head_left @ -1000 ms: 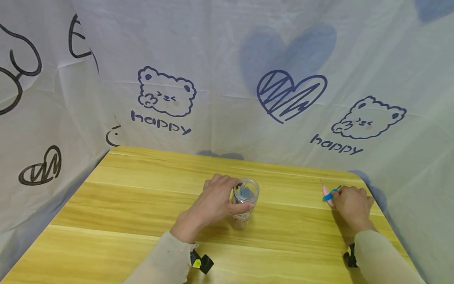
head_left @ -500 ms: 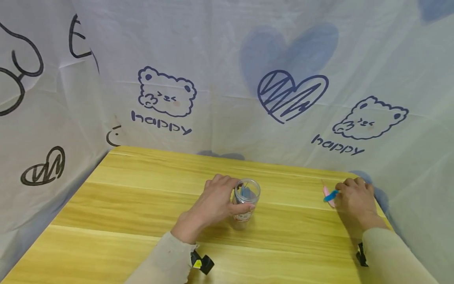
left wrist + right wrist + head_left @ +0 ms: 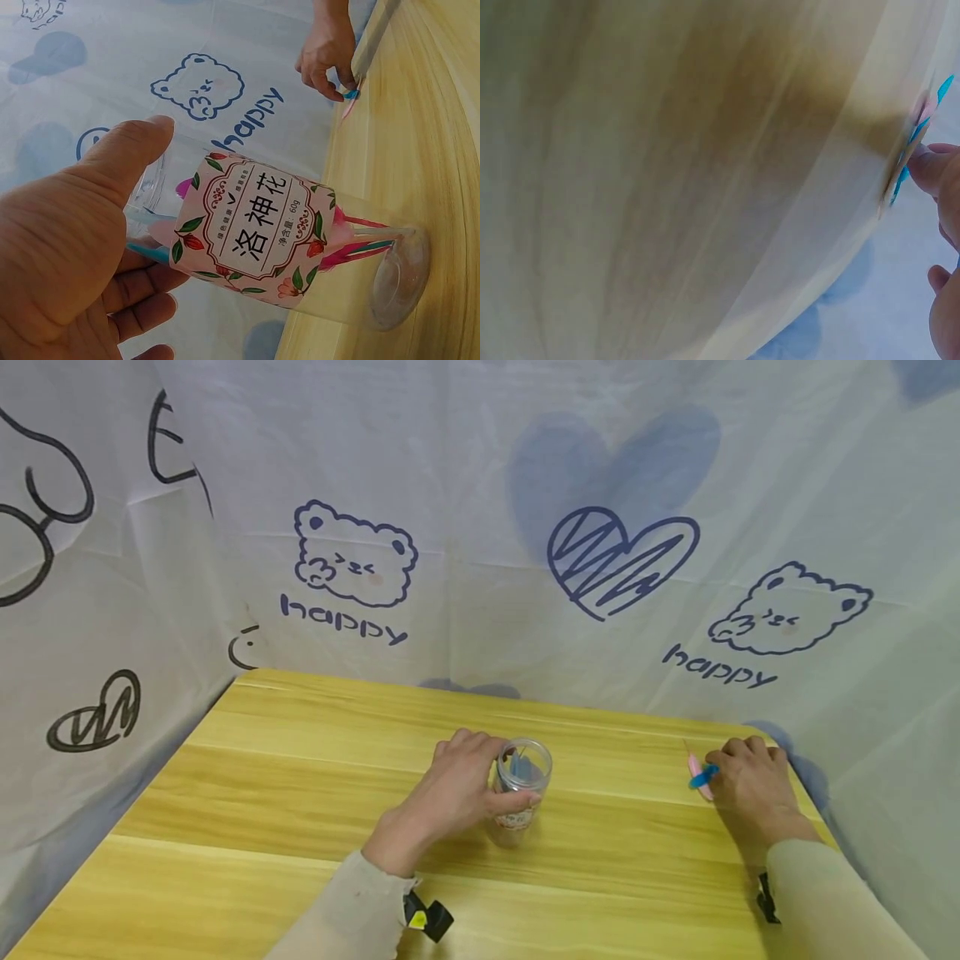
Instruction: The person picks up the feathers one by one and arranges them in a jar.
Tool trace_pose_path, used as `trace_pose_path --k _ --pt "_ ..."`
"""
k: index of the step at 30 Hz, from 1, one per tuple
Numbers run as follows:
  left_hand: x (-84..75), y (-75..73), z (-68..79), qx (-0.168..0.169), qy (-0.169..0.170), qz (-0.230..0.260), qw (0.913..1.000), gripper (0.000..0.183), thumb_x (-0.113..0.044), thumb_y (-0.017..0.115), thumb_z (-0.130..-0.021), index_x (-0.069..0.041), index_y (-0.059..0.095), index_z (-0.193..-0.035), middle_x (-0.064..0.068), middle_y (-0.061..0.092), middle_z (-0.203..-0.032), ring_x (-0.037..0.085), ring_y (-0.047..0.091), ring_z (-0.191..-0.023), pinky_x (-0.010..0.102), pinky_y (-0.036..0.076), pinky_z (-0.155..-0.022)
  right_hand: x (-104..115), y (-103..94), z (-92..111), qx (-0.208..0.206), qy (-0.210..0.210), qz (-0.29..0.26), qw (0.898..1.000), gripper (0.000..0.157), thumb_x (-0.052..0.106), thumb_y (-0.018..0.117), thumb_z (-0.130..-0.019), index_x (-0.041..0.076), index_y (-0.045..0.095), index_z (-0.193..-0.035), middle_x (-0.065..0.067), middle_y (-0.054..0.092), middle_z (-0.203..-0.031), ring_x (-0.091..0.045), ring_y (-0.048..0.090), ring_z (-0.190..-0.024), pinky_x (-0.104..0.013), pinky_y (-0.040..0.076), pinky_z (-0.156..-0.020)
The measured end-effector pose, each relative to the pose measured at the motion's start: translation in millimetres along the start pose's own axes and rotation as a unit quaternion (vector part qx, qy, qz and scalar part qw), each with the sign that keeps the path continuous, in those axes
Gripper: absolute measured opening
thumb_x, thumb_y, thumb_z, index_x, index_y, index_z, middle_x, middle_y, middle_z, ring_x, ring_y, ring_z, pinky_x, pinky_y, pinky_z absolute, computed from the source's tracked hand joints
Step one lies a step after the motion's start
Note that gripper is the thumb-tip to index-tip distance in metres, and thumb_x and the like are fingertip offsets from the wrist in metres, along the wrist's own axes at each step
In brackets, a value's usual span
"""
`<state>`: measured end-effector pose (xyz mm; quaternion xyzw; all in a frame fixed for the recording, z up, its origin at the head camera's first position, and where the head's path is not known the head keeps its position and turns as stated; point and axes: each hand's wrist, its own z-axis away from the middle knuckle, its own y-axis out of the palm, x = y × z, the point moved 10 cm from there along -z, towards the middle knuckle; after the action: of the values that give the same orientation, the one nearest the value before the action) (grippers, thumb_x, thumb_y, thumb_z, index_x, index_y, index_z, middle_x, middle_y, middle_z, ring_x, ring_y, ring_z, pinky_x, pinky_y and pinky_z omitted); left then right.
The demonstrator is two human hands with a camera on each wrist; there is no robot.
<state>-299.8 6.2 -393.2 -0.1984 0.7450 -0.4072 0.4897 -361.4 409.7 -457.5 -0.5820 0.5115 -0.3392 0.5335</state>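
My left hand (image 3: pixel 453 785) holds a clear, lidless jar (image 3: pixel 341 300) upright on the table, thumb on one side and fingers on the other. Its pink flowered label (image 3: pixel 247 232) carries Chinese characters; slim pink and blue pieces with thin stems stand inside. At the far right my right hand (image 3: pixel 753 783) pinches a small blue piece (image 3: pixel 703 777) between thumb and finger, low over the table. That blue piece crosses a slim pink piece (image 3: pixel 693 765) with a thin pointed tip. The right wrist view catches the thumb (image 3: pixel 930 169) against a thin brownish stick beside the blue.
The wood-grain table (image 3: pixel 315 810) ends near the right hand at its right edge. White cloth (image 3: pixel 480 635) printed with bears and hearts hangs behind and at both sides. Dark straps with cameras (image 3: pixel 429 917) sit on the wrists.
My right hand has shifted right and slightly back from its place a second ago. The blue piece has turned a little over the pink one. The left hand and jar stay put.
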Motion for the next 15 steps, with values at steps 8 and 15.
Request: trace_pose_path --k 8,15 --pt "0.2 0.1 0.1 -0.002 0.001 -0.005 1.0000 0.075 -0.063 0.081 -0.085 -0.013 0.066 -0.139 -0.001 0.072 -0.124 0.021 0.054 -0.118 0.043 0.037 -0.100 0.1 1.0 0.2 0.004 -0.006 0.001 1.000 0.031 -0.007 0.071 -0.092 0.008 0.074 -0.119 -0.018 0.063 -0.116 -0.048 0.046 -0.113 -0.070 0.038 -0.089" --pt "0.2 -0.2 0.6 -0.004 0.004 -0.008 0.9999 0.075 -0.063 0.081 -0.085 -0.012 0.066 -0.139 0.000 0.072 -0.124 0.022 0.054 -0.117 0.043 0.037 -0.098 1.8 2.2 -0.4 -0.004 -0.018 0.003 1.000 0.030 -0.003 0.074 -0.091 0.012 0.077 -0.116 -0.012 0.064 -0.112 -0.044 0.048 -0.109 -0.069 0.040 -0.090"
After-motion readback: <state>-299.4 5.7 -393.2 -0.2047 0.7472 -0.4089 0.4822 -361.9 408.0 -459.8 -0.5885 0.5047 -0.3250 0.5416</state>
